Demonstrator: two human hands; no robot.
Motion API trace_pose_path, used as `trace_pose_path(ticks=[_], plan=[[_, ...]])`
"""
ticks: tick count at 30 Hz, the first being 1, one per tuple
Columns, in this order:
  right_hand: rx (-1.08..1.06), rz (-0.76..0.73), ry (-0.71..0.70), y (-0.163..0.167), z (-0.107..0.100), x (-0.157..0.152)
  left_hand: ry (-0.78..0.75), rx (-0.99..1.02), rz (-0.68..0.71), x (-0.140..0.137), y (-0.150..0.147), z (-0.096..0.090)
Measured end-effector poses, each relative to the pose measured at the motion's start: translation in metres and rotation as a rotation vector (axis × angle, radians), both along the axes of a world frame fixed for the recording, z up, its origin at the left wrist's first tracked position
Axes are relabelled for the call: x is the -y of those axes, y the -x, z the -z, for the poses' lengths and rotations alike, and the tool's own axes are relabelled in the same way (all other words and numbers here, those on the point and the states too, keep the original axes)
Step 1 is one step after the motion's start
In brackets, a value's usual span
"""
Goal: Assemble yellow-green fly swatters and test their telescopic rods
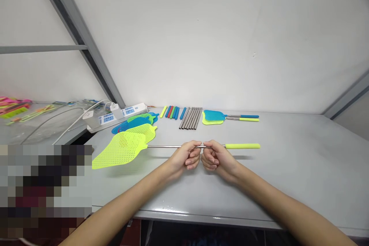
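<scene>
Both my hands grip the thin metal rod of a yellow-green fly swatter [127, 149], which lies level above the table. My left hand [188, 156] is closed round the rod on the side of the perforated head. Close beside it, my right hand [215, 157] is closed on the rod near the yellow-green handle sleeve. Loose swatter heads [135, 123], blue and yellow-green, overlap behind the held one. Several metal tubes [190, 118] and coloured handle sleeves [172, 112] lie in rows past my hands. Two swatters [215, 117], blue and yellow-green, rest to their right.
White power strips [127, 112] with plugs and cables stand at the table's left back. A side table [62, 132] at left bears plastic bags and bright items. A white wall [201, 38] and grey frame posts [77, 30] border the grey table [288, 161]. The lower left is pixelated.
</scene>
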State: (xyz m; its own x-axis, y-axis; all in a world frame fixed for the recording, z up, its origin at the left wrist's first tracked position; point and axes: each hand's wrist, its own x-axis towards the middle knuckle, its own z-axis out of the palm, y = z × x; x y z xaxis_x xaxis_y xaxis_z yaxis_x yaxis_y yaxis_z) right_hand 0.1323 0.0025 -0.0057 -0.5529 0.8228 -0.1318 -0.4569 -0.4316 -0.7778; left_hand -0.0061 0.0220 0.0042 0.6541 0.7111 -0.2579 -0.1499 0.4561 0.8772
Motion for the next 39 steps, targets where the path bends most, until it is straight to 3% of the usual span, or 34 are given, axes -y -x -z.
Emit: trace_pose_path(ticks=[9, 23, 39], plan=[[0.072, 0.049, -0.048, -0.003, -0.009, 0.001, 0.077, 0.040, 0.046, -0.003, 0.005, -0.009], [0.015, 0.021, 0.057, -0.008, -0.016, -0.001, 0.066, 0.012, 0.061, -0.002, 0.008, -0.021], [0.090, 0.045, 0.057, -0.015, -0.026, 0.002, 0.102, 0.020, 0.049, -0.005, 0.015, -0.029]])
